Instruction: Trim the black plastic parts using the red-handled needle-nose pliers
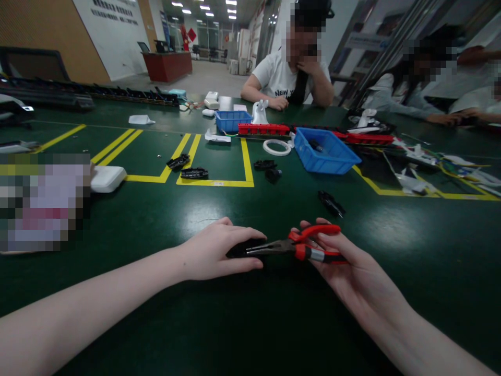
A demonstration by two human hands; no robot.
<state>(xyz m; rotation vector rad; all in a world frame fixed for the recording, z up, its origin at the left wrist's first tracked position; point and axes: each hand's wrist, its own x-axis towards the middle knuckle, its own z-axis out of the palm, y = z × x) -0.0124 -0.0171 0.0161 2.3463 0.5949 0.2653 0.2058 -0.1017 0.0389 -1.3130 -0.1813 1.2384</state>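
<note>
My left hand is closed around a small black part, which the fingers partly hide. In my right hand is a pair of needle-nose pliers with red and black handles. Their long jaws point left and reach the black part between my left thumb and fingers; whether they grip it I cannot tell. A similar black part lies on the green table beyond my right hand. Further off are more black parts, one inside a yellow-taped outline and another beside it.
A blue bin and a smaller blue bin stand across the table, with a white tape ring between them. Red strips run behind. At left are a white case and a blurred-out object. A person sits opposite; others sit at right.
</note>
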